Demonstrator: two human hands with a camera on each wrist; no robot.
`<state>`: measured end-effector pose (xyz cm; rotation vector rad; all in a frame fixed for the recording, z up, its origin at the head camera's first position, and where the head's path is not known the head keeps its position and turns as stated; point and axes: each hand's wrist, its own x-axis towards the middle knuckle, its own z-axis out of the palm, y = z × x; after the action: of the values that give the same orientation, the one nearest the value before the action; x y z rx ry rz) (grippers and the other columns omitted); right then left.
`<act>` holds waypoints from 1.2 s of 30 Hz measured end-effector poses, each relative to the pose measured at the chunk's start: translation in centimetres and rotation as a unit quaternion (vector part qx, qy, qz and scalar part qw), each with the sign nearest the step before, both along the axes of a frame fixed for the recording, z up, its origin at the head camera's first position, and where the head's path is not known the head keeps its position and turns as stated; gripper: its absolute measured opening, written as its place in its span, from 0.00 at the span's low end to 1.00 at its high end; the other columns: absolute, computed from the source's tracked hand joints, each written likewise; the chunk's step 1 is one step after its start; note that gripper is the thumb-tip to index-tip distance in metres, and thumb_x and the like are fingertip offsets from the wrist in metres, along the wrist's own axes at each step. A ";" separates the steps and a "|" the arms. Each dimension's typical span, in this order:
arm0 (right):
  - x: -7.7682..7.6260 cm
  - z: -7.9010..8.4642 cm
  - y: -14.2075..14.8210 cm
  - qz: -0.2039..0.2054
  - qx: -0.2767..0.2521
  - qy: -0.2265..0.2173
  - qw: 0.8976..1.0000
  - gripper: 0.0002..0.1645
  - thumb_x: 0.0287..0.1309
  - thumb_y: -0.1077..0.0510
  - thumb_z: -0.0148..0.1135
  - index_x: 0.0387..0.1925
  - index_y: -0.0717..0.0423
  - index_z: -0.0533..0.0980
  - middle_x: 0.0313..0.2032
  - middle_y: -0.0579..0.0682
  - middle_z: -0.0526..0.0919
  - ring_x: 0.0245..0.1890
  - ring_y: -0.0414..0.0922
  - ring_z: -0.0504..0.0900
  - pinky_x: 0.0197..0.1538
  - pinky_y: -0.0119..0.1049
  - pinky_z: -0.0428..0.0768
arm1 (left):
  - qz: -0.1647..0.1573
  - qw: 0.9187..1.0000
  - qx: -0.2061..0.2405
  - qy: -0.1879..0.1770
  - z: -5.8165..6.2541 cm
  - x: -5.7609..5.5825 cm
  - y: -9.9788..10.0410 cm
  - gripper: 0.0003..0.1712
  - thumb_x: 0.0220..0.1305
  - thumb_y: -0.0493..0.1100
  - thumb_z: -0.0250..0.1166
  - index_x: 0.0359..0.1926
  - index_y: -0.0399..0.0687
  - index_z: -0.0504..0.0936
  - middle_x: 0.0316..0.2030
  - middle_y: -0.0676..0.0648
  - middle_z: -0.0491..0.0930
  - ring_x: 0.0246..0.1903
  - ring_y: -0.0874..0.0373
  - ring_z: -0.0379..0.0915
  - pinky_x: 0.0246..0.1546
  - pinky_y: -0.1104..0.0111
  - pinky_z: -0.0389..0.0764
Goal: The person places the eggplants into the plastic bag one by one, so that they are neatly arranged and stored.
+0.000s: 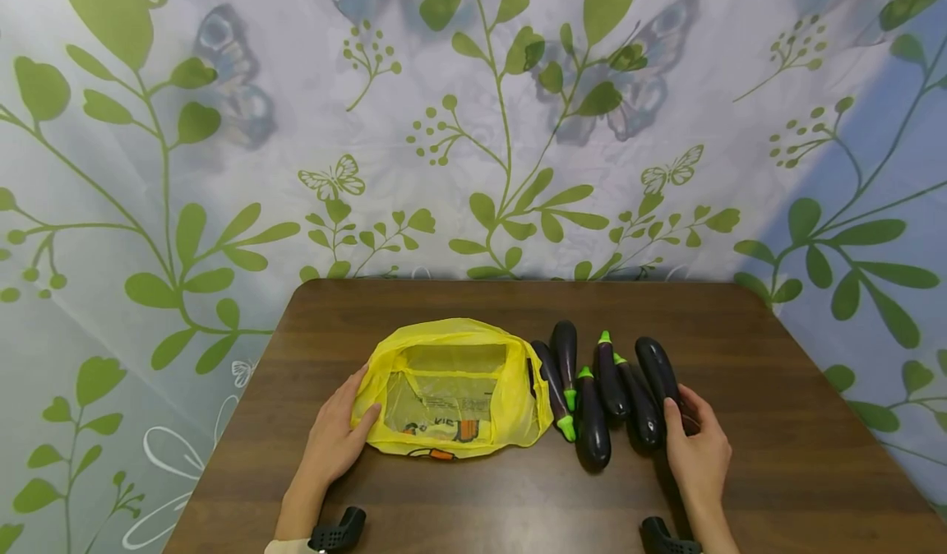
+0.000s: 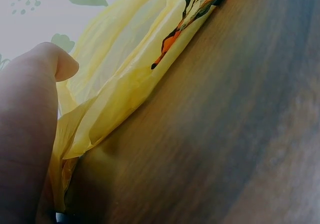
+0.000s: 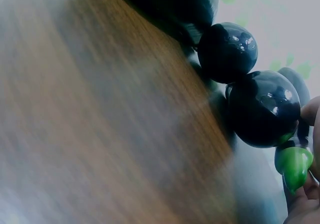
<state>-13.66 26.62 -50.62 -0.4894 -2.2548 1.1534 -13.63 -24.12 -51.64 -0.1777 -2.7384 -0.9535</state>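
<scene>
A yellow plastic bag lies on its side, its wide mouth facing me and printing showing inside. My left hand holds the bag's left edge, thumb over the rim and fingers along the outside. The left wrist view shows that thumb beside the crumpled yellow film. On the right, my right hand grips the rightmost dark purple eggplant near its lower end, thumb on the left and fingers on the right. Its green stem cap shows by the fingers in the right wrist view.
Several more eggplants with green caps lie side by side between the bag and my right hand; the leftmost one is right at the bag's edge. The brown wooden table ends at a leaf-patterned curtain.
</scene>
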 end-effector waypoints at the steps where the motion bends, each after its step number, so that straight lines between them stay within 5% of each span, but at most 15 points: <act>1: 0.0 0.0 0.0 0.000 0.000 0.003 1.000 0.23 0.72 0.53 0.63 0.64 0.55 0.79 0.56 0.61 0.86 0.36 0.12 0.69 0.40 0.11 0.68 | 0.001 1.000 0.000 0.001 0.0 0.0 0.0 0.38 0.77 0.51 0.60 0.81 0.50 0.57 0.75 0.38 0.65 0.72 0.35 0.62 0.69 0.35 0.60; 36: 0.3 -0.1 -1.4 0.022 0.030 0.104 0.994 0.22 0.62 0.62 0.71 0.58 0.50 0.84 0.45 0.55 0.88 0.36 0.17 0.75 0.34 0.15 0.70 | 0.006 1.000 0.015 -0.024 0.0 0.2 -0.1 0.38 0.79 0.55 0.56 0.81 0.50 0.57 0.75 0.36 0.63 0.73 0.34 0.59 0.70 0.35 0.58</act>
<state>-13.41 25.21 -50.67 -0.2830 -2.1222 1.1022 -13.40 -24.20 -51.61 -0.1354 -2.7645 -1.0080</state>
